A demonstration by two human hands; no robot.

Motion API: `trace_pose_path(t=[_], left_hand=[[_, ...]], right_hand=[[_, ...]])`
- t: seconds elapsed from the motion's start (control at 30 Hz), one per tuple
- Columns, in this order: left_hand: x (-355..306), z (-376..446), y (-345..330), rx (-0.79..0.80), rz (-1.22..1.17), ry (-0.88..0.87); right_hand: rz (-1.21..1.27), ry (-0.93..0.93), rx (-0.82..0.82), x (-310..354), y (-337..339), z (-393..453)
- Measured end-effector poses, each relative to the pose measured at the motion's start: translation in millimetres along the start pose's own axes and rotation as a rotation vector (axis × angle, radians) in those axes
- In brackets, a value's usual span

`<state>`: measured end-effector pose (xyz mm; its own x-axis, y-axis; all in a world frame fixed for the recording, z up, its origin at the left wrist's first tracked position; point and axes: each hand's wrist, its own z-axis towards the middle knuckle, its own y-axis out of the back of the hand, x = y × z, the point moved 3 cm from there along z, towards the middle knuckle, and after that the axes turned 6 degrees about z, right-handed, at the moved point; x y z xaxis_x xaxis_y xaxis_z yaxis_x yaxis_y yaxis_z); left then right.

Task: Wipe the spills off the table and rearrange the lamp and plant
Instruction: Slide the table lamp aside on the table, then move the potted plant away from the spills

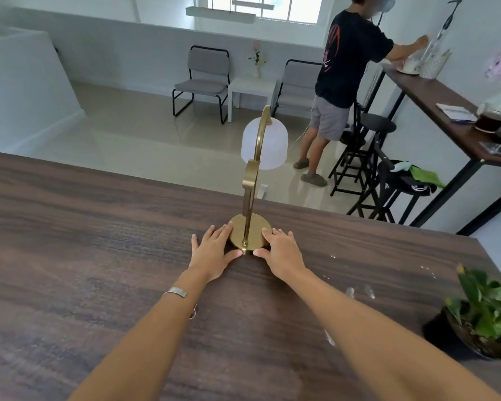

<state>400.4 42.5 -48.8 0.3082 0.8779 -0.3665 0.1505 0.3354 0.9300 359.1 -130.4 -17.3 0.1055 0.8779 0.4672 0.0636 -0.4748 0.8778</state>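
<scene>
Seen from the head camera, the left hand (214, 250) and right hand (281, 250) lay flat and spread against either side of the brass lamp (250, 198), standing upright near the dark wooden table's (84, 241) far edge. Spills (359, 290) glistened beside the potted plant (477, 311) at right.

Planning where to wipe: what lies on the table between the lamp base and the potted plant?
In the head view, spills of clear liquid lie on the table between the lamp base and potted plant, beside the right hand.
</scene>
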Motion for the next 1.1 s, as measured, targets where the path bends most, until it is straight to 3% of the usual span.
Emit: trace_pose_path(t=[0.37,0.5,0.57,0.67,0.83,0.9,1.0,1.1], left_hand=[[9.3,56.0,3.3,0.015,0.022,0.123],[1.1,46.7,2.5,0.037,0.004,0.168],[-4.3,33.7,1.8,0.054,-0.003,0.184],[-18.9,1.2,-3.3,0.075,-0.016,0.179],[-100.3,-84.5,-16.5,-0.145,-0.252,0.042],[-151.6,-118.6,-26.8,-0.146,-0.391,-0.070],[-227.3,-154.2,-53.0,-0.046,-0.626,-0.170],[-293.3,-171.7,-83.7,0.093,-0.837,-0.166]], right_hand=[[-0.073,-0.052,0.053,3.2,5.8,67.3],[-0.027,-0.059,0.174,-5.3,14.8,52.0],[0.088,-0.031,0.150,-10.0,20.6,24.4],[0.288,0.057,0.028,-27.1,28.4,-47.1],[0.525,0.049,-0.172,-89.7,42.3,-207.8],[0.602,-0.056,-0.378,-120.8,53.0,-265.0],[0.679,-0.370,-0.728,-175.8,73.3,-321.5],[0.728,-0.495,-0.899,-224.4,95.2,-337.6]])
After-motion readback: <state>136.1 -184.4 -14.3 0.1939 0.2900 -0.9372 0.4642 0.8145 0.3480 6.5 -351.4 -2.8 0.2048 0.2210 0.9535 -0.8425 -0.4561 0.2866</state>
